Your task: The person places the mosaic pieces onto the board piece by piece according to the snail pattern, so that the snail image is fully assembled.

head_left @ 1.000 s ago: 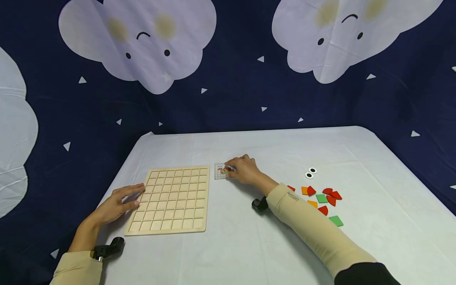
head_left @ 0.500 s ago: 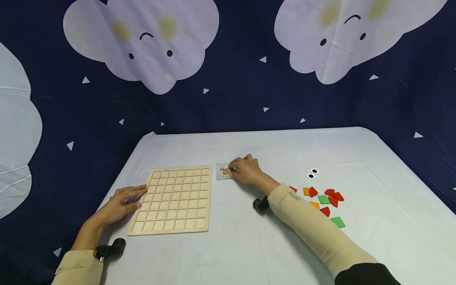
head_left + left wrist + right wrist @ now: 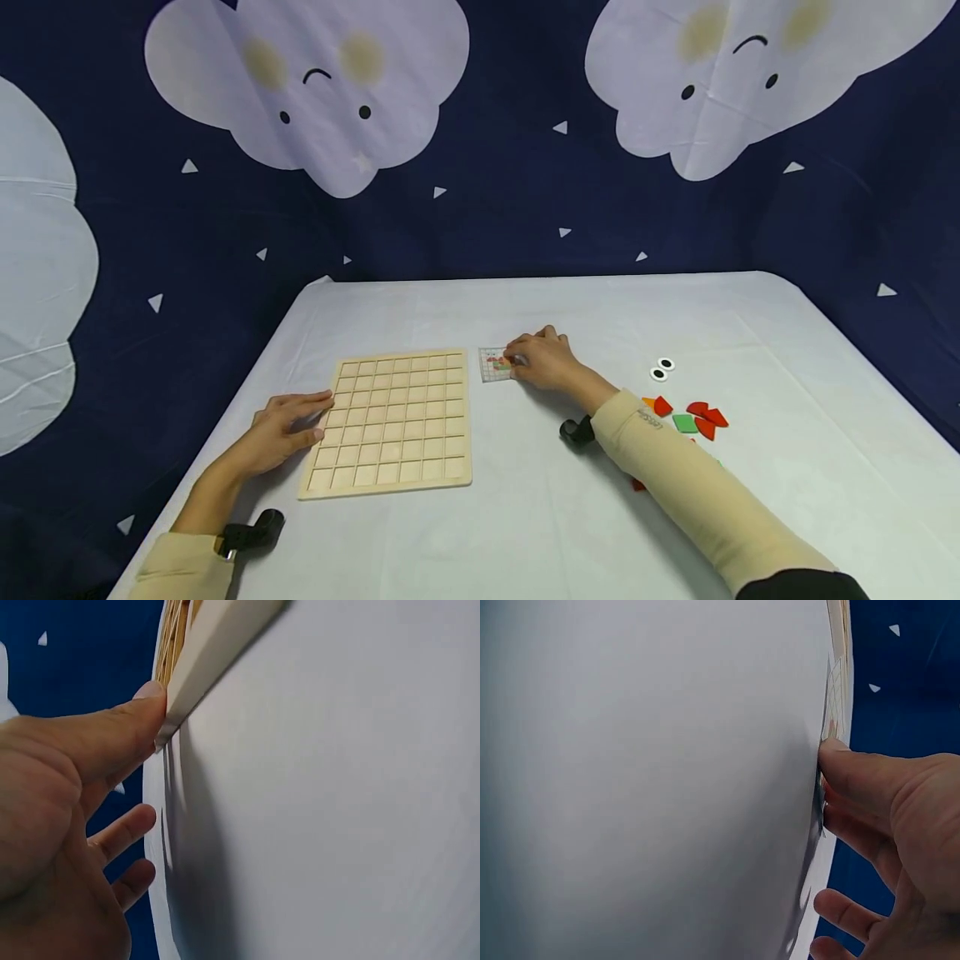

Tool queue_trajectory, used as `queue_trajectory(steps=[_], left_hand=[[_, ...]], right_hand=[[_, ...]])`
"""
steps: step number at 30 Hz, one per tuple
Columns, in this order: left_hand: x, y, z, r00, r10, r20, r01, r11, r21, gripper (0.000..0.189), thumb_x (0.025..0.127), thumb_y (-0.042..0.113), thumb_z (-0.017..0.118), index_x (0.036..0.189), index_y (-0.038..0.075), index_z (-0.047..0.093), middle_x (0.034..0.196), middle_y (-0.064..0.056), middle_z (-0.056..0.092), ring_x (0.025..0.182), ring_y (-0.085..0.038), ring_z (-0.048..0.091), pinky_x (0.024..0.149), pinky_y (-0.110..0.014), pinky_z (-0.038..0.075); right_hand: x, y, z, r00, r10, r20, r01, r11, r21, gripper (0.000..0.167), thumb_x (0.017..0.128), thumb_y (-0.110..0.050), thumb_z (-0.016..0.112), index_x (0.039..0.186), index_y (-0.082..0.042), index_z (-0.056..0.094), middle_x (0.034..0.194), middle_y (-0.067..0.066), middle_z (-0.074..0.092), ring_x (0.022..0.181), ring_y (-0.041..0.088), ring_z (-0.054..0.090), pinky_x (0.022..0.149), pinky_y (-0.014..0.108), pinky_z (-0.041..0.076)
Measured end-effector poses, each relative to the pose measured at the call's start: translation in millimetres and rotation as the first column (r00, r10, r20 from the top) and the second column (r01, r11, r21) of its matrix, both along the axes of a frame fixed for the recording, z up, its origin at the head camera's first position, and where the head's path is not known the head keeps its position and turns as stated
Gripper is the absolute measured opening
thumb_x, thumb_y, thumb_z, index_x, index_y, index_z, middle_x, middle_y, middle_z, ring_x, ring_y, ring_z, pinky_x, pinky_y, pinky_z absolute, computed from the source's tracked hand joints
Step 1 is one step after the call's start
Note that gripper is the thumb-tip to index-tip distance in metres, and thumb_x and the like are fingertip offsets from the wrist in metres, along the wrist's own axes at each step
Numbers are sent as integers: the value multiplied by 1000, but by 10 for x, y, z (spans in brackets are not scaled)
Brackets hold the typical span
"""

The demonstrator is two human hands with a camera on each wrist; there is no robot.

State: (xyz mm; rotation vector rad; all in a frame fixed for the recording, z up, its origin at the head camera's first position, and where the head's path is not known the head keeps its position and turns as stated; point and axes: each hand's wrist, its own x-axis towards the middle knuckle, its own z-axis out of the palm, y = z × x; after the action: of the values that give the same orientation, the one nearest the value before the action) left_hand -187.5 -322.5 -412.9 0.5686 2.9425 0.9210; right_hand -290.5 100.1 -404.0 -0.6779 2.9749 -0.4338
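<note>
My left hand touches the left edge of a pale wooden grid board with its fingers fairly straight. In the left wrist view, the thumb presses at the board's edge while the lower fingers stand apart from it. Just right of the board lies a small see-through card with a grid and a coloured picture. Its right end is pinched by my right hand, which covers part of it. The right wrist view shows the thumb on the card, seen nearly edge-on.
Right of my right arm lie red pieces, a green piece and two black-and-white eye discs. The right sleeve hides some pieces. A white cloth covers the table, and a dark blue cloud-print cloth hangs behind.
The board and the card have both slid to the right along with my hands. The right sleeve now covers several pieces that were visible earlier. The view has shifted slightly.
</note>
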Motion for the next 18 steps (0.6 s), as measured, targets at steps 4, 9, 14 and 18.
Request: queue_trajectory(steps=[4,9,14,18], left_hand=[[18,132,7,1000,-3,-19,3,1000,-31,48,87,17,65,131,1,54,142,-20,45,125,-40,31,91,-56,19],[41,293,0,999,2,-38,-3,999,-33,46,86,17,66,129,2,56,140,-18,48,124,-38,35,91,-53,21],[57,423,-20,999,12,-42,-13,1000,-27,46,86,15,67,129,2,57,140,-16,49,124,-36,37,92,-51,21],[64,541,-35,999,11,-51,-12,1000,-17,47,85,15,68,128,2,57,140,-15,50,123,-37,38,91,-51,21]], right_hand=[[19,108,12,1000,0,-11,0,1000,-1,38,87,-29,66,123,-19,64,136,0,56,121,37,41,89,51,33],[44,250,25,1000,4,-16,-4,1000,-4,37,87,-28,66,123,-18,64,136,2,56,120,38,42,86,50,33],[55,395,33,1000,-5,-8,5,1000,-7,38,87,-27,66,123,-18,64,136,2,56,119,38,42,86,50,33],[54,517,33,1000,-19,-8,19,1000,-8,38,86,-26,67,123,-17,65,135,2,57,119,39,42,85,50,33]])
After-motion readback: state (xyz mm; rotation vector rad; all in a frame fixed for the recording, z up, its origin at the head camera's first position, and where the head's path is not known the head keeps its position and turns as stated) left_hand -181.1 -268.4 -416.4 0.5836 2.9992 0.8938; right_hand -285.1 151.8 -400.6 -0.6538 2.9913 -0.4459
